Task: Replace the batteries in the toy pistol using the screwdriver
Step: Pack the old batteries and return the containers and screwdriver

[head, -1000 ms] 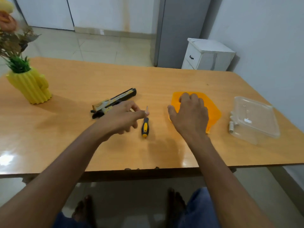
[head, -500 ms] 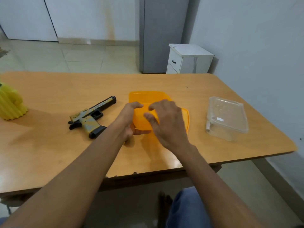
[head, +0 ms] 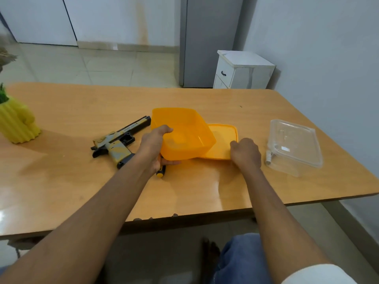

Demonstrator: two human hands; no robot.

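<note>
Head cam, looking down at both arms over the bench (head: 61, 181). Left hand (head: 152, 144) has its grip on the near-left wall of an orange tub (head: 184, 134): fingers hooked over the rim, thumb under the base, so the tub sits tilted and lifted a bit at mid frame. Right hand (head: 246, 153) is curled at the near-right corner of the orange lid (head: 222, 140), which lies flat just right of the tub with its left part tucked under it. Looks like it's pinching the lid's edge, but the fingertips are hidden behind the knuckles, so I honestly can't tell how tight that grip is.

Screwdriver (head: 160, 172) is mostly hidden under the left wrist, only the yellow-and-black handle end pokes out, lying on the bench just below the tub. Pistol (head: 121, 140) lies flat on its side left of the tub, barrel pointing toward the upper right, grip toward the bottom of the frame, just beside the left wrist, touching nothing I can see.

Right side of the frame has a clear box (head: 295, 146) with its lid on, and a small whitish cylinder (head: 268, 158) against its left wall, could be a battery, too blurry to say. Yellow ribbed pot (head: 17, 121) with green stuff sits at the far left edge. Behind the bench, upper right, is a white cabinet (head: 244, 70) on the floor.
</note>
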